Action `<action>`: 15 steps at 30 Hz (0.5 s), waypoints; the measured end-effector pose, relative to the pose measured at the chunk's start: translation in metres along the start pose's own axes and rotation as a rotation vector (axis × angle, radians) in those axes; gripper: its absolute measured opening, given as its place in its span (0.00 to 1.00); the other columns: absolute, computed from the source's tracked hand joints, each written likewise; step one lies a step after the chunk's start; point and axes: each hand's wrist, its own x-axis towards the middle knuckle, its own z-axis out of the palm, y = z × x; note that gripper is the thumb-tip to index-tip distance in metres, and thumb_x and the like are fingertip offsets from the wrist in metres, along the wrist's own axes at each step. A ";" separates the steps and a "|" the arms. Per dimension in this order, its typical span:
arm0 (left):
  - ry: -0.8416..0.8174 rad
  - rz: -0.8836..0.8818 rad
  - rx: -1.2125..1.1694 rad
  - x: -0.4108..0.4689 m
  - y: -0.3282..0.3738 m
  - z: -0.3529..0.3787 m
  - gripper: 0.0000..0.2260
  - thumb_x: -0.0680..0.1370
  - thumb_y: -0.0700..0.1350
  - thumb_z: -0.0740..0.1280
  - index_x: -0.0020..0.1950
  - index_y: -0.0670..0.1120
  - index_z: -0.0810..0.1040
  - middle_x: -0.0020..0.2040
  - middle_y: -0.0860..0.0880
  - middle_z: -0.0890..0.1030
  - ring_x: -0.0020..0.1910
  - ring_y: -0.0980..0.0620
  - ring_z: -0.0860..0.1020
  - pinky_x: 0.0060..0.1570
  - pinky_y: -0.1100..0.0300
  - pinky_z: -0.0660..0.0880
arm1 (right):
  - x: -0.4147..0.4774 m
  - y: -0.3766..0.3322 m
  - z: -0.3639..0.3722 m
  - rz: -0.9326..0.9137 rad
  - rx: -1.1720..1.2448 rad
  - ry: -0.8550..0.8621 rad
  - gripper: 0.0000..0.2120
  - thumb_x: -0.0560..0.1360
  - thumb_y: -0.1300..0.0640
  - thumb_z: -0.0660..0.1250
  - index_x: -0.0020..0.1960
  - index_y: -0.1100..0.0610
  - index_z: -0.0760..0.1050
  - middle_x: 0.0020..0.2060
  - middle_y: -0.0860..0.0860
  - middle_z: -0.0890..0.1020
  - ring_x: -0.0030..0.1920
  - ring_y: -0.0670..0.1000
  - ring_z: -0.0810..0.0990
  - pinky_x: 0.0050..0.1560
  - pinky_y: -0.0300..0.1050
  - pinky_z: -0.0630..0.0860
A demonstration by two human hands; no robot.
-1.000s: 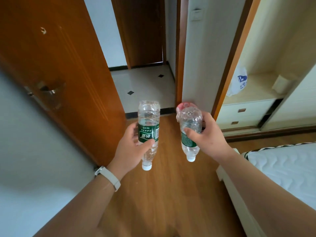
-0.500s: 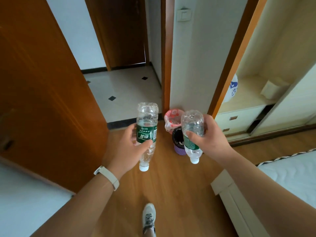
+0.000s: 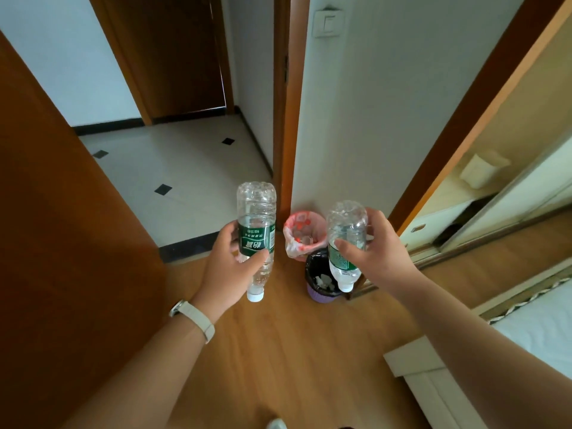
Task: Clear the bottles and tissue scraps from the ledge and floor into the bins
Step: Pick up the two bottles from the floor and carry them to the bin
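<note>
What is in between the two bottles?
In the head view, the pink-lined bin shows between the left bottle and the right bottle, standing farther off.

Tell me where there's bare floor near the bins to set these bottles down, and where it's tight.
Free: wood floor between the open door and the bed base, short of the purple bin; tiled floor past the threshold. Crowded: the wall foot, where pink-lined bin and purple bin stand together.

The clear plastic bottle with a white cap [image 3: 256, 209] has a green paper label [image 3: 258, 241]; big white letters, upside down, read 怡寶; its small print is too tiny; the second clear plastic bottle [image 3: 346, 224] has blurry words.
</note>
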 end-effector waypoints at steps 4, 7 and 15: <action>-0.029 -0.006 0.013 0.042 -0.004 -0.005 0.28 0.72 0.46 0.74 0.68 0.59 0.66 0.61 0.60 0.76 0.59 0.62 0.75 0.60 0.54 0.75 | 0.040 -0.002 0.011 0.047 0.008 0.004 0.33 0.67 0.41 0.73 0.67 0.46 0.64 0.57 0.44 0.76 0.54 0.46 0.77 0.53 0.47 0.79; -0.043 -0.022 0.015 0.077 -0.012 -0.005 0.28 0.72 0.46 0.74 0.68 0.57 0.66 0.61 0.59 0.76 0.59 0.62 0.75 0.59 0.57 0.74 | 0.070 0.002 0.022 0.073 0.033 0.018 0.33 0.66 0.39 0.73 0.66 0.45 0.64 0.58 0.45 0.76 0.55 0.47 0.78 0.52 0.46 0.79; -0.095 -0.063 0.057 0.189 -0.032 0.019 0.28 0.72 0.46 0.75 0.66 0.59 0.67 0.60 0.59 0.78 0.59 0.59 0.77 0.59 0.54 0.76 | 0.173 0.041 0.059 0.152 0.079 0.001 0.33 0.67 0.42 0.74 0.66 0.48 0.65 0.57 0.46 0.77 0.53 0.47 0.79 0.52 0.46 0.79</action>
